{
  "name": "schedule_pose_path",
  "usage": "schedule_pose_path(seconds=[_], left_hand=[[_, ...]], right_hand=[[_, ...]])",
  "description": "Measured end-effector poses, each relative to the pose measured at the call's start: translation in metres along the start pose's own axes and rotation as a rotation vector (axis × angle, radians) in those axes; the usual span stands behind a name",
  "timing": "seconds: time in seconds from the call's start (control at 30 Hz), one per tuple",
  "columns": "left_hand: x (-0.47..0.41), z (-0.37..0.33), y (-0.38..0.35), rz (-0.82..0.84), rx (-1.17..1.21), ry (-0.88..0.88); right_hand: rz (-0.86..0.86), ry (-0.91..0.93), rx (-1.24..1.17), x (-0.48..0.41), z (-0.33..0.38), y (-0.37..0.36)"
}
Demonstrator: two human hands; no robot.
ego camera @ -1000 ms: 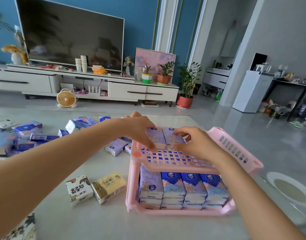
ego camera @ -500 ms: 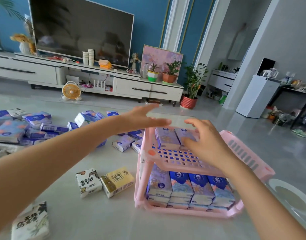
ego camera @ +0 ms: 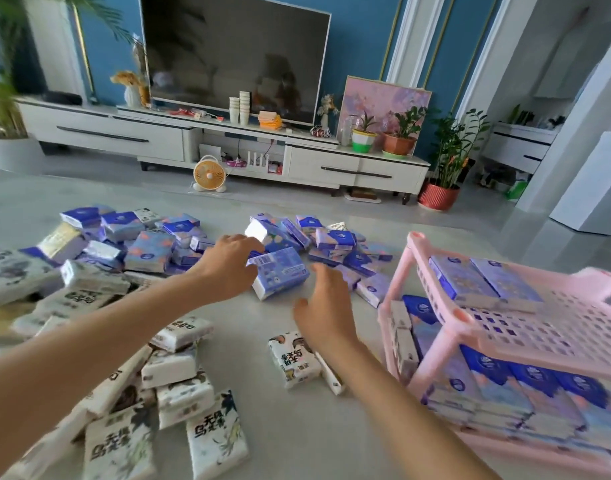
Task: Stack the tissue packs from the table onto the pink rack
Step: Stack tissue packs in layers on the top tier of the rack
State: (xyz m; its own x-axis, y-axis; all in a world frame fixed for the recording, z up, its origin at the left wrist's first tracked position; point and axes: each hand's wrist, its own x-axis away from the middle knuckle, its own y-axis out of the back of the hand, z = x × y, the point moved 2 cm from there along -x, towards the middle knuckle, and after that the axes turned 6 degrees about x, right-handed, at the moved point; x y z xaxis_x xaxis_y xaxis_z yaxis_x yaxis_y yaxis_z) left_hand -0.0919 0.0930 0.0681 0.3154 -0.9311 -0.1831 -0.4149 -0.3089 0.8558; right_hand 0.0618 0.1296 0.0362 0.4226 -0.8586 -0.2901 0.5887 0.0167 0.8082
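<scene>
Tissue packs point(ego camera: 151, 251): heaped loose on the counter point(ego camera: 280, 431) left of the pink rack point(ego camera: 556, 337); blue ones farther back, white ones nearer.
Shelved pair point(ego camera: 484, 284): two blue packs side by side at the far left corner of the rack's top level, lying as they did half a second ago.
Stacked row point(ego camera: 487, 375): blue packs filling the rack's lower level.
Left hand point(ego camera: 228, 265): gone from above the rack since the earlier frame, now at the heap; fingers and thumb curled round the left end of one blue pack point(ego camera: 283, 277), which sits tilted.
Right hand point(ego camera: 326, 306): also off the top level; fingers loose and spread, holding nothing, just beside the near right edge of that same pack.
White pack point(ego camera: 293, 358): flat on the counter, beside the right wrist.
</scene>
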Motion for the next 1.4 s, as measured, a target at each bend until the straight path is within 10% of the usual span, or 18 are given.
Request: schedule_pose_path(seconds=[0.37,0.93,1.4], left_hand=[[-0.015,0.01,-0.011,0.017,0.037,-0.148],[-0.006,-0.03,-0.037,-0.001,0.203,-0.257],[-0.073,-0.055,-0.093,0.513,-0.649,-0.268]], right_hand=[[0.124,-0.451,0.443,-0.069,-0.078,-0.033],[0.035,-0.105,0.369,-0.015,-0.032,-0.02],[0.288,-0.192,0.268,0.003,-0.039,-0.006]])
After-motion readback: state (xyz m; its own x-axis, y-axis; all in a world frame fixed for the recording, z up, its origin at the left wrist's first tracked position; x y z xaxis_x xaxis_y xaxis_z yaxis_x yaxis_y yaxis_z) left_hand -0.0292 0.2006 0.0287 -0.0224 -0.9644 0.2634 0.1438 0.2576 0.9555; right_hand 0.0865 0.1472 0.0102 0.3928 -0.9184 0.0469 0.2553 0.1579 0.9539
